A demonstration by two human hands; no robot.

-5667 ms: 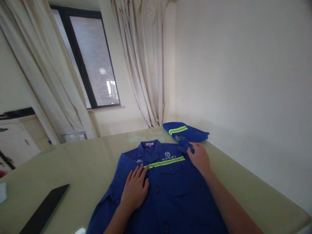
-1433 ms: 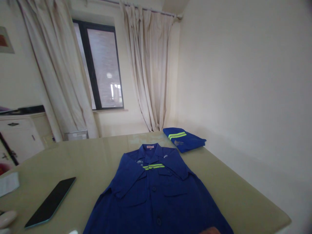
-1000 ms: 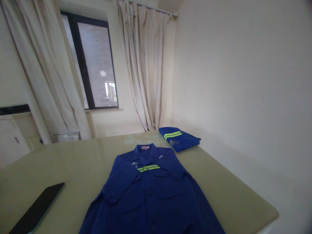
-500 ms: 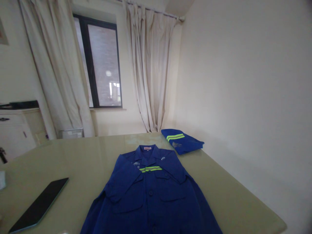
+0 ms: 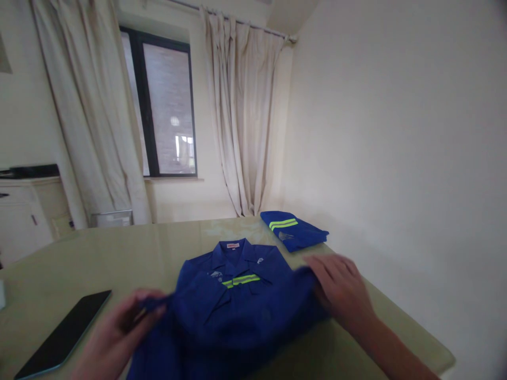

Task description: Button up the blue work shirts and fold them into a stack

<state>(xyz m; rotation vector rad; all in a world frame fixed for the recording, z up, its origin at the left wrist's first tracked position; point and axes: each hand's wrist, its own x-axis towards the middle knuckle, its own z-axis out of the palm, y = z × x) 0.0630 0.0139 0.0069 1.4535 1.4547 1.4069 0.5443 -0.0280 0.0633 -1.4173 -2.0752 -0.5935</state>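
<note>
A blue work jacket with a collar, a label and a yellow-green reflective stripe across the chest lies on the table, its collar end pointing away from me. The near part of it is lifted and blurred by motion. My left hand pinches the fabric at the jacket's left side between thumb and fingers. At the right side, my right hand is closed over the raised cloth, with its thumb hidden. The lower front, with its buttons and pockets, is mostly covered by the lifted fabric.
Toward the back right of the table lies a folded blue garment with reflective stripes. A dark flat tablet-like object rests at the left. A wall borders the right side; curtains hang behind.
Both hands have come into view and taken hold of the jacket's sides. Its lower part, which lay flat before, is now raised and folded toward the collar.
</note>
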